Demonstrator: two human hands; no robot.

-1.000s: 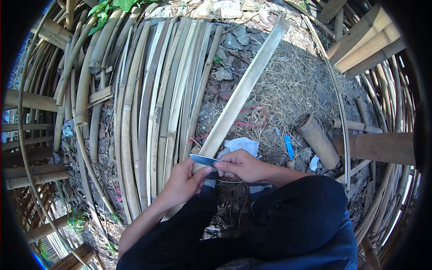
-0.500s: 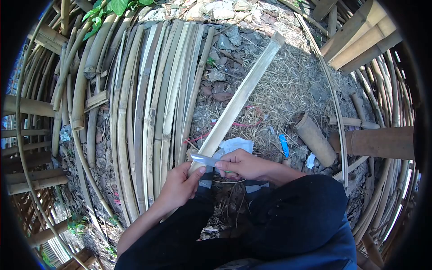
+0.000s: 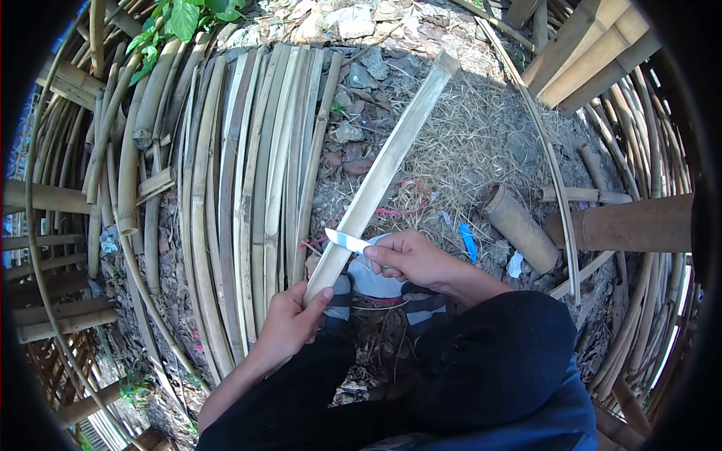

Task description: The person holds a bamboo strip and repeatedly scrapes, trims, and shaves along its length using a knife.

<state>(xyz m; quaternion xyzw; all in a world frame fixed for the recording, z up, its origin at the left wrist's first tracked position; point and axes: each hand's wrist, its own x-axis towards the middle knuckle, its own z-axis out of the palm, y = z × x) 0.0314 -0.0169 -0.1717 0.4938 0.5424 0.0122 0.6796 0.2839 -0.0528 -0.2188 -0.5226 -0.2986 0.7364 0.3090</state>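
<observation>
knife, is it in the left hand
No, the right hand holds the knife, while the left hand grips the split bamboo strip.

The knife (image 3: 347,240) shows smooth, glossy metal. The strip (image 3: 381,171) is bamboo, matt and fairly smooth, like the slats (image 3: 251,180) at 10 o'clock. Dry, fibrous strands (image 3: 474,143) at 2 o'clock; shiny plastic-looking wrapper (image 3: 468,241) at 3; rough stones (image 3: 357,27) at 12; matt cloth trousers (image 3: 496,353) at 5.

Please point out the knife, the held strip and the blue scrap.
Knife (image 3: 348,240): head view, on the blade.
Held strip (image 3: 381,171): head view, middle of its length.
Blue scrap (image 3: 468,241): head view, on its middle.
</observation>
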